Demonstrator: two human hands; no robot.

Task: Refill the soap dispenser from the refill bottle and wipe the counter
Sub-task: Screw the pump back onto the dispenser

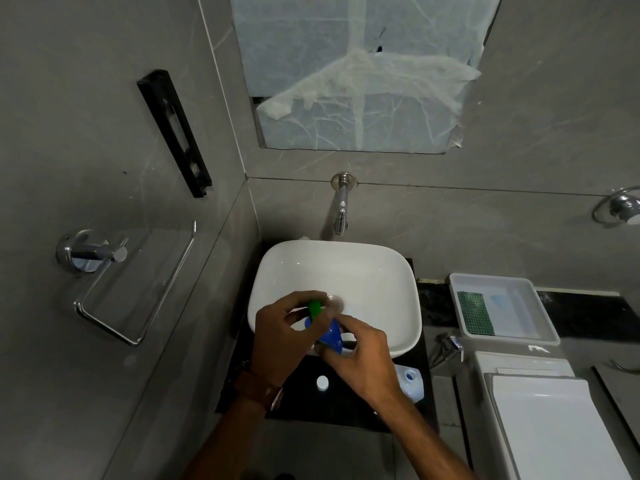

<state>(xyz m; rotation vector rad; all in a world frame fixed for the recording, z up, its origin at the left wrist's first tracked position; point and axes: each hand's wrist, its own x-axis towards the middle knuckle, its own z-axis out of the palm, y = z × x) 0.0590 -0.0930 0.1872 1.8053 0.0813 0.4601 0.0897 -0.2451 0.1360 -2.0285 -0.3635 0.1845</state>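
Note:
Over the front of the white basin (381,271) both hands meet on a small blue container (330,336) with a green top piece (315,308). My left hand (277,337) pinches the green top from the left. My right hand (363,358) grips the blue body from the right and hides part of it. On the black counter (304,407) in front of the basin lies a loose white cap (322,382). A clear bottle (412,381) with a blue open neck stands at the counter's right, partly behind my right wrist.
A wall tap (341,216) hangs over the basin. To the right a white tray (540,327) holds a green scrub pad (474,313) and a pale cloth (502,306). A white toilet cistern (540,410) is lower right. A chrome towel holder (131,289) projects from the left wall.

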